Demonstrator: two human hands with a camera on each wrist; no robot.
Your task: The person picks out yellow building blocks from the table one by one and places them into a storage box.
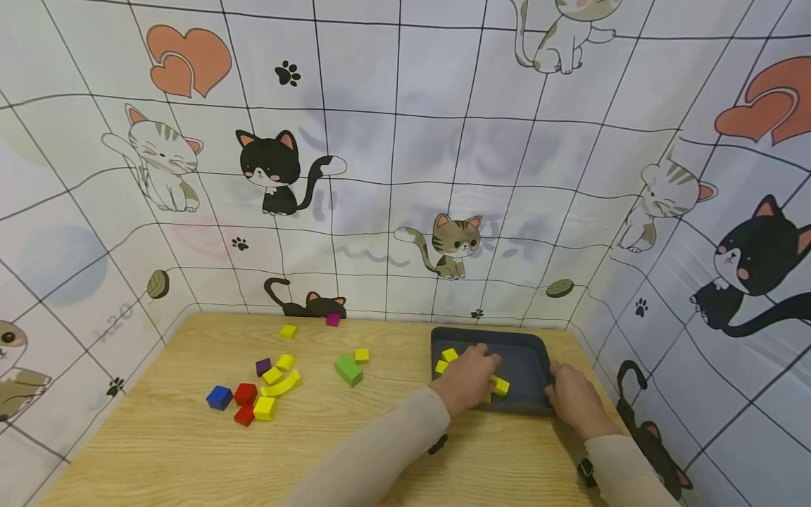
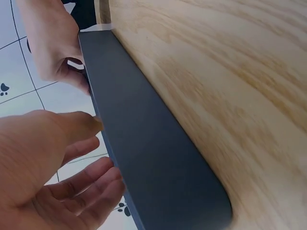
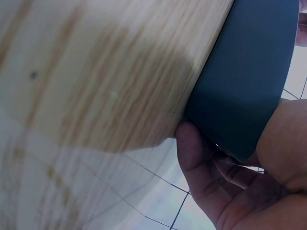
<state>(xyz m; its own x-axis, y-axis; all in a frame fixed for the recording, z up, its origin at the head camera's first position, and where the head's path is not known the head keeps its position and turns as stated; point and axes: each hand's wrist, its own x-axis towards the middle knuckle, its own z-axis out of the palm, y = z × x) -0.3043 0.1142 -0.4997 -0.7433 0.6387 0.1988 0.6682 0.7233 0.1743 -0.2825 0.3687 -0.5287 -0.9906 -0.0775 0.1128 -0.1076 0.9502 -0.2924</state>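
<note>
A dark grey tray (image 1: pixel 522 366) lies on the right side of the wooden table. Several yellow blocks (image 1: pixel 501 386) are in its left part. My left hand (image 1: pixel 465 380) reaches over the front rim among these blocks, partly covering them. In the left wrist view, its thumb (image 2: pixel 81 125) and loosely bent fingers (image 2: pixel 91 184) stand apart, with the fingertips at the rim and partly hidden behind the tray wall. At the tray's right end, my right hand (image 1: pixel 576 398) grips the side; the right wrist view has its fingers (image 3: pixel 192 148) curled under the corner.
Left on the table is a loose group with a blue block (image 1: pixel 219 398), a red block (image 1: pixel 246 394), a purple block (image 1: pixel 263 366) and a yellow arch (image 1: pixel 281 384). A green block (image 1: pixel 348 370) lies mid-table. A cat-print cloth (image 1: pixel 367 141) hangs behind the table and along its sides.
</note>
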